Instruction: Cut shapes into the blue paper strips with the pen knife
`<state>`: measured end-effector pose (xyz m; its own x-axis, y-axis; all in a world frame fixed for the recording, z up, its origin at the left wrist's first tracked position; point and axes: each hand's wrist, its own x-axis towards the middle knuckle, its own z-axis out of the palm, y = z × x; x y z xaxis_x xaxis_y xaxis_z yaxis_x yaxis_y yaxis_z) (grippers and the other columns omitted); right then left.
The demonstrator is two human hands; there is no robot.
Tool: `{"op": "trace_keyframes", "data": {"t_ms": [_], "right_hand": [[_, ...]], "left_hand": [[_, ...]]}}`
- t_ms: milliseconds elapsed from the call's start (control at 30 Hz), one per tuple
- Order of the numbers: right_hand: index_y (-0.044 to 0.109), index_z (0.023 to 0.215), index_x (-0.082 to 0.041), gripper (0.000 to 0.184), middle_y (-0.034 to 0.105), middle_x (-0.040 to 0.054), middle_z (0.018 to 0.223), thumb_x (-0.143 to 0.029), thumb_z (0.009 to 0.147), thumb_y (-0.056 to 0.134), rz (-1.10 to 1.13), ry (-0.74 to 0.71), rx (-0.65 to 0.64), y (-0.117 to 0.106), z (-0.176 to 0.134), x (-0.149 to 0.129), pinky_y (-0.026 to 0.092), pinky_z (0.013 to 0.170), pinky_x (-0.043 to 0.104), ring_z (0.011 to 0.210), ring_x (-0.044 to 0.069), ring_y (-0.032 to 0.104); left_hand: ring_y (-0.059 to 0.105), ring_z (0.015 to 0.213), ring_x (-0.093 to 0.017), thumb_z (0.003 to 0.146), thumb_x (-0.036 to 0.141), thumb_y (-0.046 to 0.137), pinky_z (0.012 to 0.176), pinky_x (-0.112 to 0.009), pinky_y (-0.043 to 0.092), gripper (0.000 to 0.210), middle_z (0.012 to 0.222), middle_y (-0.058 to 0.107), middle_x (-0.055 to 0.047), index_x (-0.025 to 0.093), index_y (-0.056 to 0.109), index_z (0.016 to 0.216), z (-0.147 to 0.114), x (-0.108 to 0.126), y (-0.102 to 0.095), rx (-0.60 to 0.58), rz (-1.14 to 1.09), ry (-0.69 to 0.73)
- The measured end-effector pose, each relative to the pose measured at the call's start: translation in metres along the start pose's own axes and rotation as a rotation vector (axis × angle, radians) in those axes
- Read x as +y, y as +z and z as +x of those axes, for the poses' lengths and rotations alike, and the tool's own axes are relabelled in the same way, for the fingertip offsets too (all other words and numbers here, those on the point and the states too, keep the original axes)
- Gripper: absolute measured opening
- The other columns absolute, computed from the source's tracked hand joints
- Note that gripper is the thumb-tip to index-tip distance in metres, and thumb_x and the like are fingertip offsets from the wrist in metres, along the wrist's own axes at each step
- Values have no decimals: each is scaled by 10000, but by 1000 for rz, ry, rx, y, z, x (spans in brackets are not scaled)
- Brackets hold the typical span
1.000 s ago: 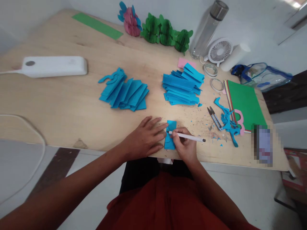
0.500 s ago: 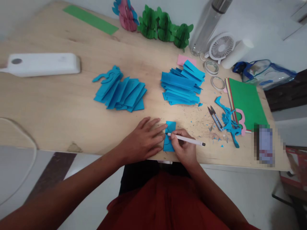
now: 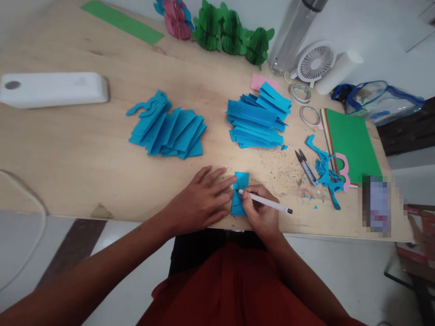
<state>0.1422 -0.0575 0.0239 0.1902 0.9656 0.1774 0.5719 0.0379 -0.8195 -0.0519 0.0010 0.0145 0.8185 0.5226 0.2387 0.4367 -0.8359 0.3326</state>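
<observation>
A small blue paper piece [image 3: 241, 179] lies near the table's front edge, with dark curved lines drawn on it. My left hand [image 3: 204, 199] rests flat with fingers spread, its fingertips on the paper's left edge. A white pen [image 3: 267, 201] is pinched in my right hand [image 3: 263, 213], its tip on the middle of the paper. Farther back lie a fanned stack of blue paper strips [image 3: 258, 120] and, to its left, folded blue paper [image 3: 170, 129] with a curved cutout on top.
Thread snips [image 3: 306, 167] and blue paper scraps [image 3: 328, 172] lie to the right, near green sheets [image 3: 351, 145] and a pixelated object [image 3: 378, 203]. Tape rolls [image 3: 301, 93], a fan [image 3: 316, 62], a clear bottle [image 3: 292, 36] and green paper ornaments [image 3: 231, 34] stand behind. A white device [image 3: 54, 89] is left.
The view has shifted slightly. The pen has moved a little on the paper, its tip slightly lower. My left hand stays in place.
</observation>
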Motion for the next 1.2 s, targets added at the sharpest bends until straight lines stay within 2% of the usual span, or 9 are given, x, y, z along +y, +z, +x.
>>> {"op": "trace_keyframes", "data": {"t_ms": [433, 833, 1067, 1200], "right_hand": [[616, 806, -229, 93, 688, 23, 718, -273, 871, 566, -64, 15, 43, -2, -1, -1, 511, 620, 318, 661, 176, 643], [618, 838, -232, 88, 683, 21, 748, -290, 885, 571, -46, 35, 56, -1, -1, 2, 522, 631, 317, 699, 181, 658], [634, 890, -234, 89, 703, 37, 817, -292, 902, 567, -15, 48, 27, -1, 0, 2, 539, 682, 340, 779, 194, 675], [641, 894, -231, 93, 701, 40, 832, -302, 898, 583, 10, 39, 35, 0, 0, 3, 544, 722, 354, 795, 193, 670]], "left_hand": [[368, 1404, -350, 893, 398, 609, 1181, -565, 237, 302, 1462, 517, -72, 235, 652, 1143, 0, 0, -2, 2, -32, -4], [374, 1394, -371, 933, 394, 540, 1145, -603, 281, 254, 1454, 523, -74, 222, 661, 1075, 1, 0, -2, -5, -21, 0], [354, 1404, -365, 924, 394, 550, 1159, -601, 252, 228, 1449, 525, -67, 236, 668, 1039, 0, -1, 0, 5, -31, 6], [344, 1407, -377, 934, 406, 531, 1155, -610, 253, 273, 1471, 503, -78, 222, 654, 1094, 0, -2, 1, -14, -17, 14]]}}
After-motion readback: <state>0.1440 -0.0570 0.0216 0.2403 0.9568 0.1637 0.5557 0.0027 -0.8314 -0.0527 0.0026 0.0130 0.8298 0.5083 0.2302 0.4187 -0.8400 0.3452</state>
